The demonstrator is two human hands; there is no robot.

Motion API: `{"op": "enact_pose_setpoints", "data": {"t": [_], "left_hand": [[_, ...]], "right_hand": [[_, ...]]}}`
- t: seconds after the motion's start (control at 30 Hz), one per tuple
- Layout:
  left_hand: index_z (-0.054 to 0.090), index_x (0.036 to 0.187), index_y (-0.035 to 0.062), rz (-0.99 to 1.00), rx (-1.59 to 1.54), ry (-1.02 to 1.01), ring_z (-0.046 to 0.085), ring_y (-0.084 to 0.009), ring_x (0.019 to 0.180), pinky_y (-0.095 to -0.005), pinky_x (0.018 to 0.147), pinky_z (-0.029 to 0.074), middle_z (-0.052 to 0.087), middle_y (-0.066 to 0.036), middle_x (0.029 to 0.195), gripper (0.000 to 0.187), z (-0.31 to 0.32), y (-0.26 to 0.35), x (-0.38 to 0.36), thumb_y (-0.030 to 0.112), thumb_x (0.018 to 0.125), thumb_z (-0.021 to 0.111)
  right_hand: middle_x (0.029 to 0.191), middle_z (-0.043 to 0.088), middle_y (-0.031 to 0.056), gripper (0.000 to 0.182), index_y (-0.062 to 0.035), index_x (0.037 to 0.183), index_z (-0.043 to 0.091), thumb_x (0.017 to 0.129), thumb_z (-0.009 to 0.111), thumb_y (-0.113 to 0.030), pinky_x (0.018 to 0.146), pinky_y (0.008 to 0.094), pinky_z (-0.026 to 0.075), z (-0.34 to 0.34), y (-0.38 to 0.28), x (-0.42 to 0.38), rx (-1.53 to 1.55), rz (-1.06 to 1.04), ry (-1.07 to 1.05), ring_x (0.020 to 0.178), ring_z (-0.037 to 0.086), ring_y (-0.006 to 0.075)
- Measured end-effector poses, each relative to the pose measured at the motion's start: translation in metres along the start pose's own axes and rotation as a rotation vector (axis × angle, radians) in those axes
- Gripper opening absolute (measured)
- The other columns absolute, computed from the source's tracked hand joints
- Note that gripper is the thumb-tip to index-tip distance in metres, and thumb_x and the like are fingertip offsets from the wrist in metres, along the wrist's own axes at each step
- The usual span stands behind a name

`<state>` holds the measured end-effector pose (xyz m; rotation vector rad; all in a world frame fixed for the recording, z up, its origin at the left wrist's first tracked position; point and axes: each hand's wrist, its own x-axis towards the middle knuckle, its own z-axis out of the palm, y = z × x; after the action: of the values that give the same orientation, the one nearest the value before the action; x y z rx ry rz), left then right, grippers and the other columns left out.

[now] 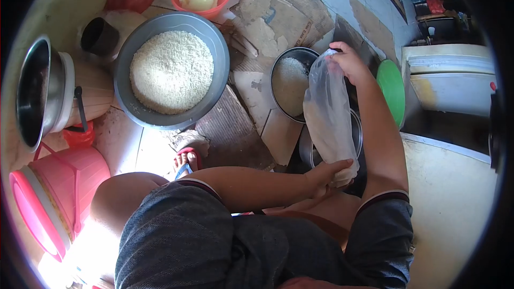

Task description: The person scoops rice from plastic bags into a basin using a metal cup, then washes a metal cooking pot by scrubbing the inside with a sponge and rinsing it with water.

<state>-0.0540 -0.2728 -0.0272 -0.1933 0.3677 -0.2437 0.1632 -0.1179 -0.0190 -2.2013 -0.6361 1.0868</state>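
A clear plastic bag (327, 112) with pale contents hangs slanted between my two hands. My right hand (350, 64) pinches its upper end. Fingers of my left hand (327, 176) are wrapped round its lower end. Just left of the bag's top stands a dark round pot (274, 83) with whitish grains (290, 83) in it. Beneath the bag is a metal pot (357, 135), partly hidden by it. Further left, a large grey basin (122, 83) holds a heap of white grated or grainy stuff (172, 72).
A red bowl (175, 1) with pale blocks is at the top. Flattened cardboard (284, 18) lies on the floor. A green lid (391, 92) leans at the right. On the left are a steel bowl (54, 85), a pink bucket (88, 174) and a dark cup (100, 36).
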Motion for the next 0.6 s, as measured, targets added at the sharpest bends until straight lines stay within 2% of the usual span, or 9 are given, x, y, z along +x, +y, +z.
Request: {"op": "enact_pose_setpoints", "data": {"t": [0.07, 0.13, 0.2, 0.3, 0.4, 0.6], "left_hand": [[0.050, 0.106, 0.0036, -0.028, 0.027, 0.008, 0.059, -0.0183, 0.081, -0.0260, 0.073, 0.050, 0.057, -0.009, 0.096, 0.040, -0.002, 0.003, -0.002, 0.033, 0.081, 0.060], [0.052, 0.103, 0.0029, -0.059, 0.058, 0.017, 0.060, -0.0185, 0.078, -0.0262, 0.073, 0.050, 0.058, -0.009, 0.093, 0.036, 0.000, 0.007, -0.004, 0.031, 0.082, 0.058], [0.053, 0.101, 0.0028, -0.088, 0.046, -0.022, 0.060, -0.0184, 0.077, -0.0271, 0.073, 0.050, 0.060, -0.008, 0.090, 0.033, 0.002, 0.008, -0.005, 0.031, 0.083, 0.056], [0.052, 0.102, 0.0047, -0.071, -0.053, -0.122, 0.060, -0.0181, 0.084, -0.0277, 0.076, 0.050, 0.059, -0.007, 0.093, 0.028, 0.005, 0.007, 0.003, 0.027, 0.086, 0.053], [0.052, 0.104, 0.0052, -0.069, -0.050, -0.199, 0.060, -0.0176, 0.084, -0.0277, 0.079, 0.049, 0.059, -0.007, 0.095, 0.028, 0.007, 0.007, 0.010, 0.028, 0.088, 0.049], [0.052, 0.105, 0.0053, -0.091, 0.020, -0.206, 0.060, -0.0175, 0.084, -0.0282, 0.078, 0.048, 0.060, -0.008, 0.096, 0.029, 0.007, 0.004, 0.008, 0.029, 0.088, 0.048]], "right_hand": [[0.089, 0.060, 0.0118, 0.039, -0.0042, 0.118, 0.043, 0.080, 0.048, -0.001, 0.058, 0.0289, 0.050, 0.004, 0.006, 0.005, -0.141, 0.019, 0.008, 0.069, 0.059, 0.0160], [0.084, 0.062, 0.0112, 0.036, -0.0050, 0.114, 0.048, 0.079, 0.049, 0.000, 0.055, 0.0270, 0.048, 0.010, 0.014, 0.011, -0.171, 0.007, 0.036, 0.065, 0.059, 0.0145], [0.080, 0.063, 0.0095, 0.032, -0.0071, 0.110, 0.054, 0.078, 0.051, -0.001, 0.053, 0.0259, 0.047, 0.012, 0.022, 0.018, -0.341, 0.036, 0.111, 0.060, 0.059, 0.0135], [0.075, 0.064, 0.0083, 0.029, -0.0086, 0.105, 0.059, 0.077, 0.054, -0.003, 0.054, 0.0263, 0.048, 0.011, 0.030, 0.025, -0.525, -0.018, 0.063, 0.056, 0.059, 0.0134], [0.075, 0.064, 0.0086, 0.027, -0.0077, 0.101, 0.061, 0.075, 0.058, -0.003, 0.055, 0.0274, 0.049, 0.012, 0.025, 0.024, -0.448, 0.000, 0.167, 0.057, 0.060, 0.0143], [0.071, 0.064, 0.0086, 0.021, -0.0047, 0.093, 0.063, 0.074, 0.059, -0.002, 0.054, 0.0270, 0.049, 0.009, 0.028, 0.020, -0.548, -0.027, 0.128, 0.056, 0.061, 0.0150]]}}
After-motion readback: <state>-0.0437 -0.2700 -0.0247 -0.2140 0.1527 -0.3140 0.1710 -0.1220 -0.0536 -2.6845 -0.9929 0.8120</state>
